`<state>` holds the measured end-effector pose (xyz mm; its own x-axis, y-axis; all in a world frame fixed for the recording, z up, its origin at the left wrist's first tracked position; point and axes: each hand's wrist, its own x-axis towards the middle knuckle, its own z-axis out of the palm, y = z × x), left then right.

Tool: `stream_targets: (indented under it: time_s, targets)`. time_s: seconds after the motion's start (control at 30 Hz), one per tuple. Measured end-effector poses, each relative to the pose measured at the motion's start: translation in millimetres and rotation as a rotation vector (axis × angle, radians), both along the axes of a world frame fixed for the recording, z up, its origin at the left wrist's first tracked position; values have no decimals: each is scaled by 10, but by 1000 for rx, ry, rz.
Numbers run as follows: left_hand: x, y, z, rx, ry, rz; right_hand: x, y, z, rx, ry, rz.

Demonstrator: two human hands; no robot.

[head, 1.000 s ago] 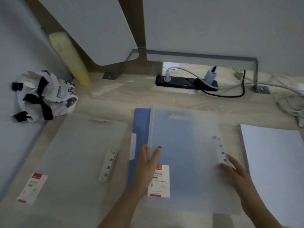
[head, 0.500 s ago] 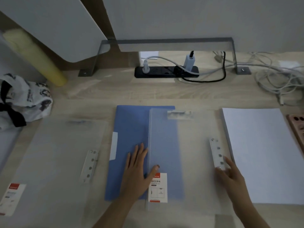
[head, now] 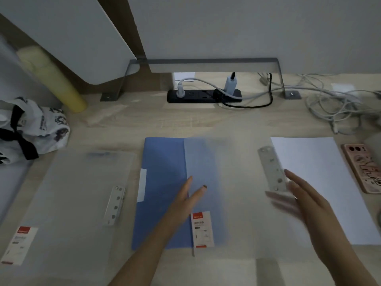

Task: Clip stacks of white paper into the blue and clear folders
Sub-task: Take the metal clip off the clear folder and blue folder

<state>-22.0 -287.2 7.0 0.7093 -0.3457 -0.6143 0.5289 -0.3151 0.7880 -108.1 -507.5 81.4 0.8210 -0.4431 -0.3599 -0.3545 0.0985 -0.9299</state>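
Left hand (head: 183,201) lies flat, fingers straight, grip apart, across the seam where the clear folder (head: 233,178) overlaps the blue folder (head: 162,182), mid-desk (head: 185,124). Right hand (head: 307,203) is spread too, grip apart, holding nothing, at the clear folder's right edge just beside its metal clip (head: 272,170); blurred, contact unclear. White paper stack (head: 321,182) sits right of that, phone case (head: 362,168) beside it. Second clear folder (head: 78,193) lies left of the blue one. Farther back: printed bag (head: 41,129), yellow roll (head: 57,85), power strip (head: 204,96), cables (head: 334,104).
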Motion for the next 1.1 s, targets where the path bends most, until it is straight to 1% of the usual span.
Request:
stream_targets:
  time_s: [0.07,0.13,0.2,0.27,0.3,0.4,0.5,0.6,0.67,0.7,0.8,0.87,0.97,1.1]
  targets:
    - [79,34,209,-38,-2,-7,63,87,190,133,-53,105]
    - [106,92,416,-105,-54,-2,157,266,293,165,-70,282]
    - [141,148,628,-195,-125,14,255,529,308,119,-65,420]
    - [179,241,802,-267,-143,49,340,823,287,66,-66,522]
    - [185,301,880,-272,-157,66,385,964,262,52,-74,575]
    - [101,581,1013,-223,-296,139,505,1316,104,32,-56,736]
    - [0,922,974,-197,-321,275,612,1504,-218,-23,3,873]
    - [9,1271,813,-129,-300,422,716,1585,-588,-166,73,978]
    - [8,1518,708,-98,-286,487,825,1605,-846,-312,100,1031]
    - [10,1587,670,-78,-289,493,870,1549,-959,-420,109,1025]
    - [-29,1851,469,23,-260,541,940,1452,-1238,-844,168,1051]
    - [-76,1976,295,76,-194,543,911,1399,-1380,-1019,123,1034]
    - [-170,2073,65,69,-60,575,839,1400,-1533,-1099,63,1009]
    - [-255,2151,-132,1,86,652,799,1460,-1648,-1153,79,960]
